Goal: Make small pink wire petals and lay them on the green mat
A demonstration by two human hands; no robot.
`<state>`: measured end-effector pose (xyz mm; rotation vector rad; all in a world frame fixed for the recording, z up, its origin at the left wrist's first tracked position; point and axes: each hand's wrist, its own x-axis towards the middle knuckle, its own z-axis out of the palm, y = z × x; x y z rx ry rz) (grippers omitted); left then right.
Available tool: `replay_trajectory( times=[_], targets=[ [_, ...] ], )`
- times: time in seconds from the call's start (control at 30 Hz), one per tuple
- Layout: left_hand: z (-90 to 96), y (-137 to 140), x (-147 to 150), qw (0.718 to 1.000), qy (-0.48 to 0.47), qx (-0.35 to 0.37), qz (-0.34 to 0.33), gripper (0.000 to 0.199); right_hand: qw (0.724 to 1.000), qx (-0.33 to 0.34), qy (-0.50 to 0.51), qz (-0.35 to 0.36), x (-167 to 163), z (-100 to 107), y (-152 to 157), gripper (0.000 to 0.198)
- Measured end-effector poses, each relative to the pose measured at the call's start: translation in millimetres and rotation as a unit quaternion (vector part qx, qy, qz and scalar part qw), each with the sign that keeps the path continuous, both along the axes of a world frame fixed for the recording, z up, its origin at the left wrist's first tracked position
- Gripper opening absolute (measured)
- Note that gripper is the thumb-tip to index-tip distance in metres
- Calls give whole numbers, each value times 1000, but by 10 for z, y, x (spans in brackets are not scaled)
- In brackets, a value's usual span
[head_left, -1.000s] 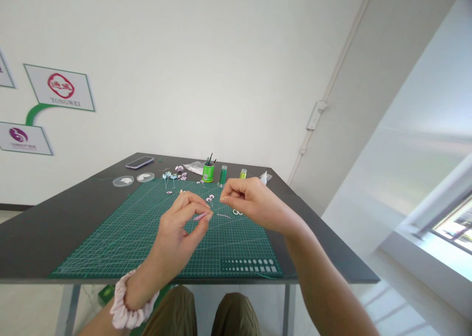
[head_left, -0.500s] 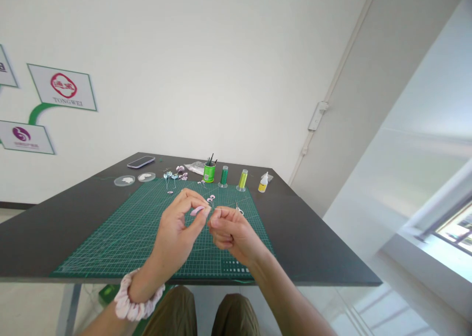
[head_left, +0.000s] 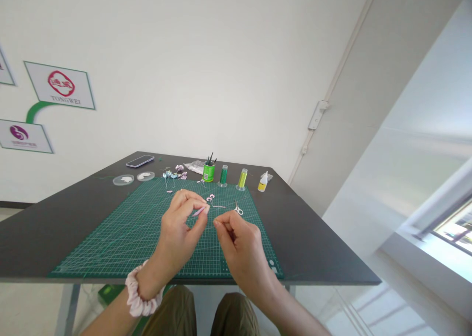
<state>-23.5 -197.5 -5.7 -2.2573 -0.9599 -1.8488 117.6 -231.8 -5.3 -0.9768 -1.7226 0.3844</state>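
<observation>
Above the green cutting mat [head_left: 136,232], my left hand [head_left: 182,223] pinches a small pink petal-like piece [head_left: 198,211] between thumb and fingers. Close by on the right, my right hand [head_left: 239,242] is closed in a pinch, thumb against forefinger, its tips a little apart from the left ones. Whatever it holds, if anything, is too fine to make out. Just beyond the hands, small pink pieces on thin stems [head_left: 210,198] and a pair of scissors [head_left: 238,209] with white handles lie on the mat.
Along the back stand a green can [head_left: 208,171] of tools, a dark green thread spool [head_left: 223,176], a yellow-green spool [head_left: 242,179] and a glue bottle [head_left: 263,182]. Blue flowers [head_left: 170,176], shallow dishes [head_left: 123,180] and a phone [head_left: 140,161] are at the left.
My right hand has moved away from my left, slightly right and toward me, turning as it went. The left hand keeps its pinch on the pink piece, which is tilted differently.
</observation>
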Motion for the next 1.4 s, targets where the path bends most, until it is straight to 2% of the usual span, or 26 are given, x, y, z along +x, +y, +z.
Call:
replay_trajectory(
  times=[0.1, 0.23, 0.43, 0.57, 0.73, 0.87, 0.97, 1.1, 1.17, 1.23, 1.27, 1.33, 1.4],
  targets=[
    [0, -11, -7, 1000, 9, 7, -4, 16, 990, 74, -117, -40, 72, 151, -27, 23],
    [22, -27, -1, 1000, 22, 17, -14, 15, 973, 83, -211, -48, 168, 407, 1, 23],
    [63, -88, -9, 999, 23, -12, -47, 17, 968, 22, -248, 18, 289, 722, 121, 21],
    [86, -124, -30, 995, 5, -48, -87, 17, 971, -69, -200, 110, 346, 813, 250, 19],
    [116, -154, -47, 988, -29, -78, -128, 17, 945, -204, -55, 250, 375, 664, 488, 22],
    [124, -142, -41, 984, -55, -92, -144, 16, 884, -307, 91, 341, 306, 362, 569, 30],
    [110, -109, -25, 986, -62, -83, -132, 17, 838, -352, 192, 370, 198, 156, 484, 35],
    [59, -62, -3, 993, -53, -50, -91, 18, 805, -361, 307, 358, 39, -11, 279, 35],
    [27, -40, 7, 997, -39, -31, -65, 18, 807, -348, 348, 327, -22, -61, 199, 33],
    [-1, -20, 15, 999, -23, -7, -42, 17, 828, -325, 356, 288, -58, -91, 149, 30],
    [-11, -12, 18, 999, -15, 4, -32, 17, 846, -309, 343, 265, -64, -98, 133, 29],
    [-23, 0, 21, 1000, 1, 26, -15, 16, 901, -259, 281, 203, -50, -92, 105, 25],
    [-23, 4, 21, 999, 16, 44, -1, 16, 962, -170, 179, 116, -9, -55, 71, 23]
  ],
)
